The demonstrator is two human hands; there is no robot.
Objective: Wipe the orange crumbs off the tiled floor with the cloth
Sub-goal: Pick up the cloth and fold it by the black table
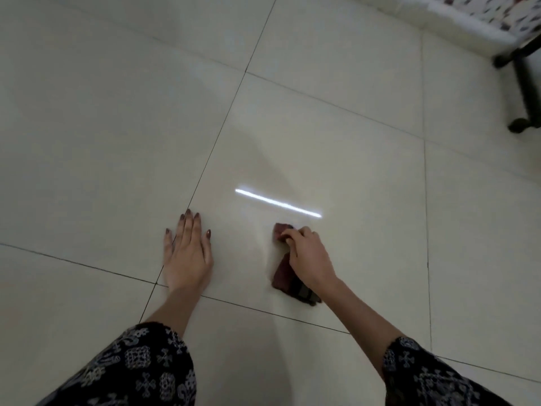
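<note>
A dark maroon cloth (282,272) lies bunched on the pale tiled floor (117,127), just right of centre. My right hand (307,254) sits on top of it with fingers curled round the cloth's far end. My left hand (187,250) rests flat on the floor to the left, fingers straight and spread, about a hand's width from the cloth. I can make out no orange crumbs on the tiles. Part of the cloth is hidden under my right hand and wrist.
A black furniture leg with round feet (524,83) stands at the upper right, under a patterned white cover (468,16). A bright strip of reflected light (278,203) lies on the tile just beyond the cloth. Dark grout lines cross the floor.
</note>
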